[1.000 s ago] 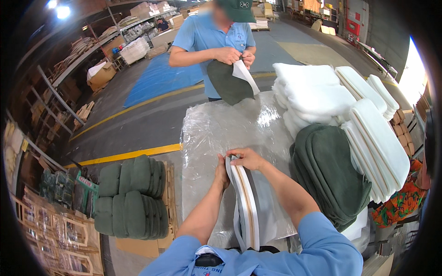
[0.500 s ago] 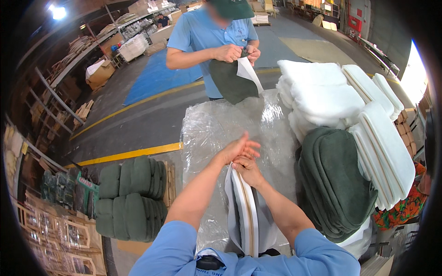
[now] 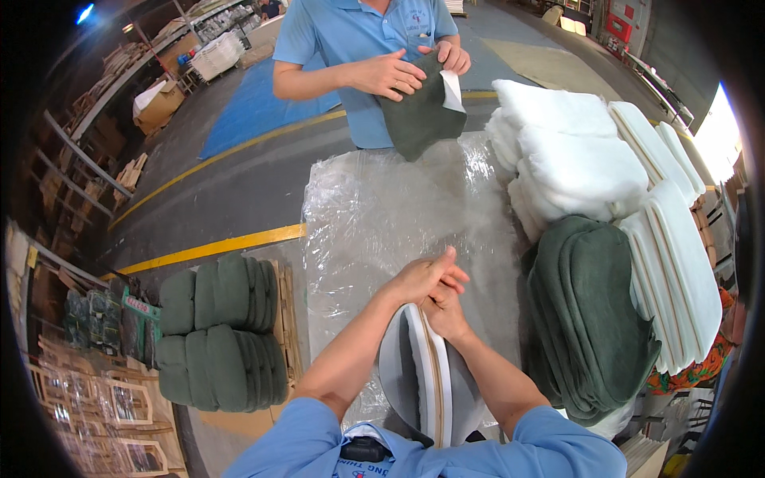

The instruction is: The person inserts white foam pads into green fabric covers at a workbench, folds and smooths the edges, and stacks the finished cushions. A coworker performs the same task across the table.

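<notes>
A grey cushion cover with a white foam pad [image 3: 430,374] stands on edge between my forearms, on a table wrapped in clear plastic [image 3: 374,215]. My left hand [image 3: 422,277] lies over its top end with the fingers stretched out. Just beneath, my right hand [image 3: 446,312] pinches that same top edge. Across the table a person in a blue shirt holds a dark green cover [image 3: 418,115] with a white pad corner showing.
A pile of dark green covers [image 3: 590,319] lies right of my hands. White foam pads [image 3: 574,159] and flat white pads [image 3: 677,263] are stacked further right. Finished green cushions [image 3: 219,334] sit on a pallet at the left. Yellow floor lines run behind.
My hands have slid along the cushion's top edge, away from me, and my left hand now covers my right. The person opposite has lowered the green cover slightly.
</notes>
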Tool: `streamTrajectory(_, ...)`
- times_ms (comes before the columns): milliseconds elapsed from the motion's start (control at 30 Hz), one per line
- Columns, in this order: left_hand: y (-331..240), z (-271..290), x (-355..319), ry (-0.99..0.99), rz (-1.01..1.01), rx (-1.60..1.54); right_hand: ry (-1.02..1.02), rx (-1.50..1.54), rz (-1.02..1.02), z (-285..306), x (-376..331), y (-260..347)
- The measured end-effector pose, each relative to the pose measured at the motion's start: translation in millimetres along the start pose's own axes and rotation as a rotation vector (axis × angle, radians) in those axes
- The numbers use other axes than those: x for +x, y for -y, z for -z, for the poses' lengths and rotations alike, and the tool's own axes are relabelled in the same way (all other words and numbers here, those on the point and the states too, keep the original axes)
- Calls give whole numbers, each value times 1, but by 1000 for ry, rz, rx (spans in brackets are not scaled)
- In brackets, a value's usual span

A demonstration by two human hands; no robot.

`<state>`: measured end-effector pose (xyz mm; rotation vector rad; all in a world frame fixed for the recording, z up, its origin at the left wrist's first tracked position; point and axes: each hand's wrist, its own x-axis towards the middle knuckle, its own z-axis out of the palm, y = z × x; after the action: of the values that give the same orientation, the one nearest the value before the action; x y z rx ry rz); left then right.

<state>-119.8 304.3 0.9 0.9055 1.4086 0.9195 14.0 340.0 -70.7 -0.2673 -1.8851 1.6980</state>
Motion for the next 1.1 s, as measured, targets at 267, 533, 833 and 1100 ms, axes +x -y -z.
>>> streamTrajectory(267,103,46,30,-207,-182,-571,28,27,18,-2,4,24)
streamTrajectory(533,168,-17,82,-301,51,-893,-104,-91,44,25,-9,36)
streamTrajectory(833,213,-90,29,-416,162,-837,-99,-67,123,25,-11,60)
streamTrajectory(1100,218,-142,-51,-479,249,-687,-57,-127,249,22,-5,97)
